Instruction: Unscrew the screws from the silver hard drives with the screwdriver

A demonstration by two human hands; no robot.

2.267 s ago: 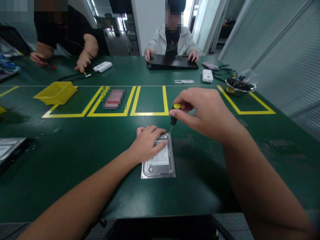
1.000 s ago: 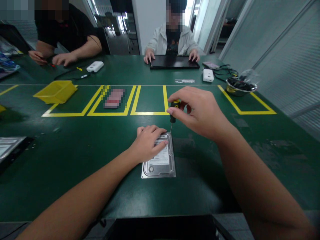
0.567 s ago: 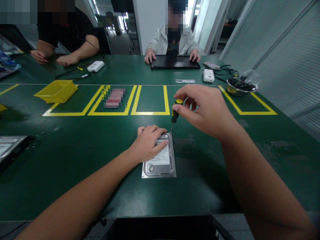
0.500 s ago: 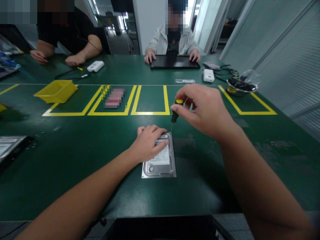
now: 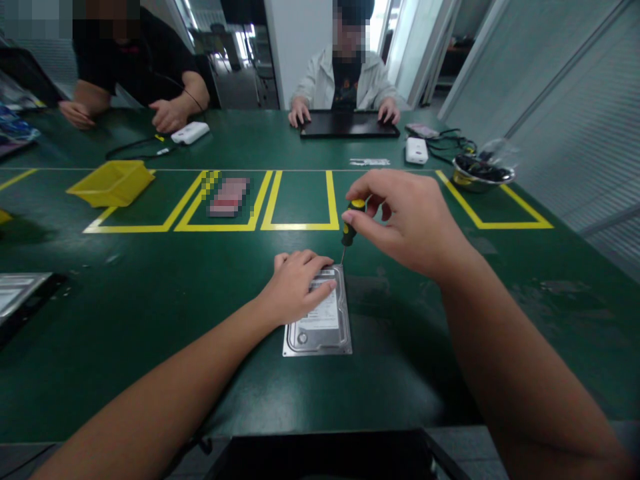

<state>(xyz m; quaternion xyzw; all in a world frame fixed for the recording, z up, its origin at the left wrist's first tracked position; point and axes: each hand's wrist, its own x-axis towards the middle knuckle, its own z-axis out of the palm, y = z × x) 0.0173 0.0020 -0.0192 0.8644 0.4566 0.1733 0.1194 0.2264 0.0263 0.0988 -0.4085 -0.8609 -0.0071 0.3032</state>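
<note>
A silver hard drive (image 5: 320, 337) with a white label lies flat on the green table. Across its upper left part rests my left hand (image 5: 299, 287), holding it down, with the fingers bent near the far edge and the thumb on the label. My right hand (image 5: 405, 217) grips a small black and yellow screwdriver (image 5: 349, 230) by its handle, fingertips around the top. The screwdriver stands nearly upright, its tip at the drive's far right corner. A screw under the tip is too small to make out.
Yellow tape outlines (image 5: 300, 227) mark the table beyond the drive. A yellow bin (image 5: 113, 183) stands at left, a blurred-out item (image 5: 229, 197) beside it. Another drive (image 5: 23, 293) lies at the left edge. A metal bowl (image 5: 483, 175) with dark contents sits far right. Two people sit opposite.
My fingers on the screwdriver's handle have shifted slightly; its tip stays at the same corner. The drive and my left hand keep their places. The left person opposite has moved a hand.
</note>
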